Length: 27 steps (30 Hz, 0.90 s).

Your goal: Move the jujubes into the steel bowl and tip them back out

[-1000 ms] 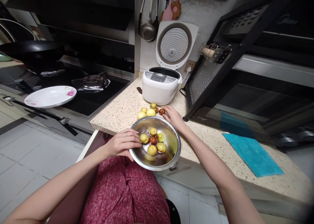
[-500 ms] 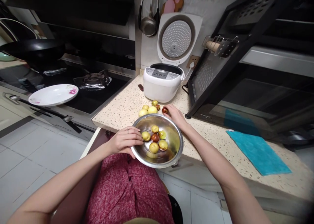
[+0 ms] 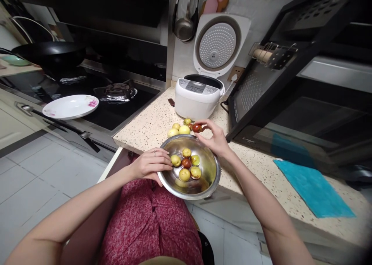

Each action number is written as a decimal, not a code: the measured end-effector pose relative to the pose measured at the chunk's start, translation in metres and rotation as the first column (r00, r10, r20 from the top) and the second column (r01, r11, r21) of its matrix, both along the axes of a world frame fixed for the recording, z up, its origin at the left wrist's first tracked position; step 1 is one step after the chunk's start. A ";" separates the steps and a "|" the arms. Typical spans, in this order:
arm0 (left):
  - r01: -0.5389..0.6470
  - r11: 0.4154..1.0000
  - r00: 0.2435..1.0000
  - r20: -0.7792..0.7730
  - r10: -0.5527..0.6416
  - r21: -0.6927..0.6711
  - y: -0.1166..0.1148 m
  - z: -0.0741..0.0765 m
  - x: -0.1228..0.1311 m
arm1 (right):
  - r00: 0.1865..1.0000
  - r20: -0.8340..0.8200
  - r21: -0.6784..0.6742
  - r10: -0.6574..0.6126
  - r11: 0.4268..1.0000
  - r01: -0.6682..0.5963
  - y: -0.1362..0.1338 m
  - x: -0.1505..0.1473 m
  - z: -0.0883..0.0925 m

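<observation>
My left hand [image 3: 151, 164] grips the left rim of a steel bowl [image 3: 209, 179], fingers inside and thumb below. The bowl is tilted toward me at the counter's front edge. Inside it lie several yellow-green jujubes [image 3: 184, 175] around one red-brown jujube [image 3: 186, 163]. Between the thumb and fingers of my right hand [image 3: 216, 140] is a dark red jujube [image 3: 197, 128], just above the bowl's far rim. Behind the bowl, a small group of yellow-green jujubes [image 3: 184, 129] sits on the counter, with another reddish one partly hidden.
A white rice cooker [image 3: 197, 100] with its lid raised stands behind the fruit. To the left, a flowered plate [image 3: 69, 107] sits on the stove's front, near a black wok [image 3: 55, 54]. On the right are a black oven [image 3: 290, 114] and a turquoise cloth [image 3: 315, 187].
My right hand has lifted the dark red jujube slightly and now pinches it with fingertips. The left hand keeps its grip on the bowl. The whole view has shifted a little.
</observation>
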<state>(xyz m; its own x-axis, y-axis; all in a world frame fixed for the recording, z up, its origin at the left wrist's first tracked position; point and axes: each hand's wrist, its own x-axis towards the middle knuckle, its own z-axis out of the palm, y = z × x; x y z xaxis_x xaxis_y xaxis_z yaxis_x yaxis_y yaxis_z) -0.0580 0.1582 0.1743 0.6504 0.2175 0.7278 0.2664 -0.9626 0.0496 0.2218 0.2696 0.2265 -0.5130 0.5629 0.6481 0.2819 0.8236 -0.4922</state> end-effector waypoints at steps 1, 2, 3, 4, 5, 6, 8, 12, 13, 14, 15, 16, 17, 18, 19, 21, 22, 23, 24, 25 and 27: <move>-0.003 1.000 1.000 0.000 0.003 -0.002 0.000 0.000 0.000 | 0.997 0.020 -0.019 0.077 0.997 -0.077 -0.007 -0.003 0.003; -0.005 1.000 1.000 0.001 0.005 -0.003 0.000 0.000 0.000 | 0.987 0.051 -0.037 0.155 0.988 -0.153 -0.013 -0.005 0.005; -0.007 1.000 1.000 0.003 0.007 -0.005 -0.001 0.000 0.000 | 0.970 0.088 -0.057 0.229 0.973 -0.224 -0.019 -0.008 0.006; -0.008 1.000 1.000 0.005 0.008 -0.007 -0.001 0.000 0.000 | 0.947 0.129 -0.080 0.294 0.955 -0.286 -0.023 -0.009 0.007; -0.008 1.000 1.000 0.007 0.008 -0.008 0.000 -0.001 0.000 | 0.922 0.169 -0.109 0.348 0.936 -0.334 -0.026 -0.010 0.007; -0.009 1.000 1.000 0.008 0.009 -0.010 0.000 -0.001 0.000 | 0.898 0.206 -0.140 0.389 0.920 -0.367 -0.028 -0.011 0.006; -0.008 1.000 1.000 0.012 0.008 -0.010 0.000 -0.002 -0.001 | 0.863 0.261 -0.192 0.432 0.900 -0.392 -0.029 -0.011 0.006; -0.009 1.000 1.000 0.015 0.009 -0.004 0.001 -0.002 0.000 | 0.844 0.298 -0.232 0.446 0.891 -0.389 -0.028 -0.011 0.005; -0.008 1.000 1.000 0.017 0.008 -0.003 0.001 -0.002 0.000 | 0.839 0.303 -0.242 0.451 0.888 -0.390 -0.028 -0.011 0.005; -0.007 1.000 1.000 0.019 0.007 -0.005 0.001 -0.002 0.000 | 0.833 0.312 -0.252 0.457 0.885 -0.391 -0.029 -0.011 0.006; -0.005 1.000 1.000 0.022 0.005 -0.006 0.001 -0.001 0.000 | 0.825 0.325 -0.262 0.462 0.882 -0.390 -0.029 -0.011 0.006; -0.003 1.000 1.000 0.026 0.003 -0.007 0.001 -0.001 0.000 | 0.816 0.343 -0.271 0.465 0.881 -0.388 -0.029 -0.011 0.006; -0.001 1.000 1.000 0.028 0.001 -0.009 0.001 -0.001 0.000 | 0.807 0.363 -0.275 0.465 0.881 -0.384 -0.029 -0.011 0.006; 0.001 1.000 1.000 0.028 -0.001 -0.008 0.001 -0.001 0.001 | 0.799 0.382 -0.277 0.464 0.883 -0.380 -0.029 -0.011 0.006; 0.001 1.000 1.000 0.027 -0.001 -0.008 0.001 -0.001 0.001 | 0.793 0.398 -0.276 0.462 0.884 -0.377 -0.029 -0.011 0.005; 0.001 1.000 1.000 0.026 -0.001 -0.007 0.001 0.000 0.001 | 0.787 0.413 -0.272 0.459 0.887 -0.374 -0.028 -0.011 0.005; 0.000 1.000 1.000 0.027 0.000 -0.007 0.001 -0.001 0.001 | 0.786 0.415 -0.272 0.459 0.887 -0.374 -0.028 -0.011 0.004; 0.000 1.000 1.000 0.030 0.000 -0.006 0.001 -0.001 0.001 | 0.786 0.415 -0.271 0.458 0.887 -0.374 -0.028 -0.011 0.004; 0.002 1.000 0.999 0.033 -0.002 -0.005 0.001 -0.001 0.001 | 0.787 0.416 -0.271 0.456 0.888 -0.372 -0.028 -0.011 0.004; 0.005 1.000 0.999 0.035 -0.005 -0.004 0.001 -0.002 0.001 | 0.788 0.417 -0.269 0.453 0.890 -0.369 -0.028 -0.011 0.004; 0.009 1.000 0.999 0.041 -0.009 -0.005 0.001 -0.003 0.001 | 0.791 0.423 -0.265 0.443 0.895 -0.359 -0.028 -0.012 0.005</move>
